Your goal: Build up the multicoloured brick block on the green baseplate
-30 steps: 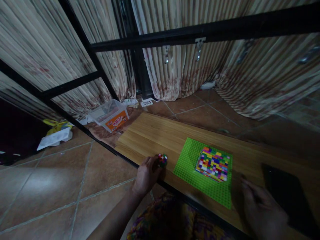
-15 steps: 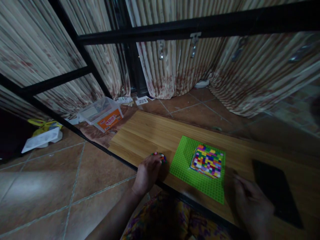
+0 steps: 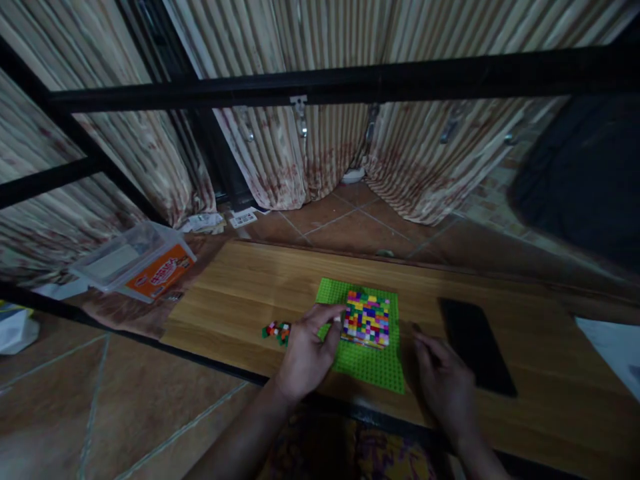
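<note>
Head view — left hand (image 3: 306, 350) at baseplate (image 3: 373, 365) edge

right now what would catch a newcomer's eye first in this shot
The brightest thing is the multicoloured brick block sitting on a lime green baseplate in the middle of the wooden tabletop. The left hand reaches over the baseplate's left edge toward the block, with a small heap of loose bricks just left of it. The right hand rests on the table beside a dark flat slab.
</note>
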A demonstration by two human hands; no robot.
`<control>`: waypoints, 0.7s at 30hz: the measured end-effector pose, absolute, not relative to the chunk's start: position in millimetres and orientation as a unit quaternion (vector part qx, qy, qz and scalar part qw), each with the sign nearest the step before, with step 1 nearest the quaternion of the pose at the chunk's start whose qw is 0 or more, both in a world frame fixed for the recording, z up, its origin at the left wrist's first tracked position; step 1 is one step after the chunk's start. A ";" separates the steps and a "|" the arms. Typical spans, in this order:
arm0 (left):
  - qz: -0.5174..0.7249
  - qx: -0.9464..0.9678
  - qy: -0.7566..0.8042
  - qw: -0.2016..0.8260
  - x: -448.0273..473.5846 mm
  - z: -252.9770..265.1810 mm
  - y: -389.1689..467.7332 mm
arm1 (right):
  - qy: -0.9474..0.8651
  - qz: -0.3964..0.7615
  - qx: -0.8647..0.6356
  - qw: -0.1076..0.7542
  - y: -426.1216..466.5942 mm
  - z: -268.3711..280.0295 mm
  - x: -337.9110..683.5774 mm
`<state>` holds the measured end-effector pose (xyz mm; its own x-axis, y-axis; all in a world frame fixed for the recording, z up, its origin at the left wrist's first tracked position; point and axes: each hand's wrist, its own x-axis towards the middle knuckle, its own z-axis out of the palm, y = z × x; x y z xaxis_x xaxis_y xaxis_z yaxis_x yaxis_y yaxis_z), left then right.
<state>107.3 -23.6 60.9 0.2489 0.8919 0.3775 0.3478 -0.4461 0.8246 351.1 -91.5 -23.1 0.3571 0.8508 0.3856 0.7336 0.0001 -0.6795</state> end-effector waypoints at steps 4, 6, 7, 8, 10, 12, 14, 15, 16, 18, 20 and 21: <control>0.395 0.782 0.404 0.263 132.5 64.8 -7.4 | -0.552 0.074 -0.703 0.443 -90.2 -22.6 348.3; 0.371 0.809 0.396 0.226 142.1 63.9 1.0 | -0.551 0.075 -0.698 0.450 -89.3 -22.1 347.4; 0.360 0.822 0.390 0.206 146.1 63.3 5.0 | -0.551 0.077 -0.697 0.452 -89.0 -21.8 347.0; 0.349 0.835 0.384 0.185 149.8 62.9 8.8 | -0.552 0.081 -0.696 0.453 -88.8 -21.5 346.7; 0.325 0.859 0.367 0.147 155.9 62.8 15.2 | -0.551 0.088 -0.695 0.453 -88.6 -21.0 346.3; 0.302 0.876 0.357 0.119 160.9 63.2 19.9 | -0.548 0.095 -0.696 0.455 -88.6 -20.8 346.1; 0.281 0.887 0.352 0.100 164.9 62.9 23.2 | -0.545 0.098 -0.695 0.458 -88.6 -21.1 346.0; 0.271 0.892 0.350 0.092 166.6 62.3 24.3 | -0.543 0.098 -0.695 0.460 -88.5 -21.3 346.0; 0.261 0.896 0.349 0.087 168.1 61.4 25.3 | -0.543 0.097 -0.694 0.463 -88.4 -21.5 346.0; 0.244 0.904 0.341 0.083 170.5 58.9 26.9 | -0.544 0.095 -0.692 0.465 -87.8 -21.5 345.9; 0.236 0.910 0.332 0.082 172.4 56.5 27.9 | -0.545 0.093 -0.691 0.466 -87.1 -20.9 345.6; 0.235 0.911 0.328 0.082 173.3 55.6 28.2 | -0.545 0.093 -0.690 0.466 -86.8 -20.4 345.3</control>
<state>173.3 28.2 55.6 0.6745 0.6368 0.3736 0.5598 -0.7711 0.3034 345.3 -86.8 -20.4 0.3880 0.8399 0.3795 0.6659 0.0292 -0.7455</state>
